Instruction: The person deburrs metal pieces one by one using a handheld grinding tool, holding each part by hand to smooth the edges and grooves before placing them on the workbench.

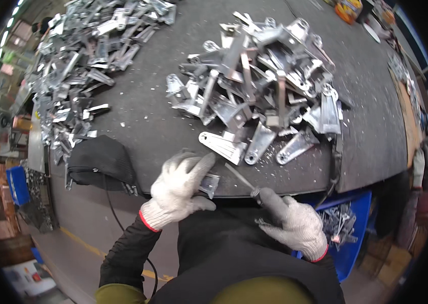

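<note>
Silvery metal bracket (209, 186) at the front edge of the bench (140, 104), in the left hand (176, 187). Left hand about half closed: fingers bent over the far side, thumb on the near side, bracket apparently caught between. Right hand (295, 219) curled around the dark handle (257, 194) of a thin file-like tool (240, 176), lower digit spread clear. Exact tool type: can't tell. Shaft angled up-left, tip just past the bracket, no visible contact.

To do it well, judging by tool and part: brace bracket firmly at the bench edge, turn the worked edge outward, keep left fingertips out of the tip's line, stroke away from the glove, light even pressure.

Orientation: visible end of bracket pointing right and slightly toward the body. Rest under the glove. Long axis probably roughly left-right; can't confirm.

Close by on the right, below bench level: blue bin (359, 245) with metal parts (336, 225) inside. Left of left hand: black fabric bag (100, 159). Just beyond: loose tapered bracket (224, 147), round holed end to the left. Then bracket pile (264, 81), all angles. Farther left: second heap (92, 45). Far right: orange-and-yellow bag (346, 11).
</note>
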Tool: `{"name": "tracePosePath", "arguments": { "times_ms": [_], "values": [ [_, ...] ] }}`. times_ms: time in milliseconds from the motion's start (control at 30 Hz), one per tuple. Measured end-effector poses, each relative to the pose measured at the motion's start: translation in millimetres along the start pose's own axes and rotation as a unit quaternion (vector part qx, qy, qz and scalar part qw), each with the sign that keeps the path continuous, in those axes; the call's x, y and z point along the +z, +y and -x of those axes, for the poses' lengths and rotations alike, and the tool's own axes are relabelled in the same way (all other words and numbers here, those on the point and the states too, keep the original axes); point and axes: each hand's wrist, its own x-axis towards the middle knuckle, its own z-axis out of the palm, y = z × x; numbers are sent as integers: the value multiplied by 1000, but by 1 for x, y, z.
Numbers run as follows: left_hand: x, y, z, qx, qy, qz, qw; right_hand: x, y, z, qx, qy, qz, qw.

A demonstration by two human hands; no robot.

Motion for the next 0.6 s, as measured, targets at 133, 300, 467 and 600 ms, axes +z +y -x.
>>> {"name": "tracePosePath", "arguments": {
  "times_ms": [133, 300, 467, 600],
  "values": [
    [15, -5, -3, 78, 44, -1, 996, 11, 4, 20, 58, -104, -39, 992],
    [18, -9, -10, 135, 41, 7, 990, 23, 3, 19, 74, -164, -23, 983],
    [22, -18, -14, 138, 36, 9, 990, 23, 1, 7, 96, -177, 4, 980],
    [26, -23, -17, 158, 65, 22, 985, 23, 4, 2, 42, -161, 46, 985]
  ]
}}
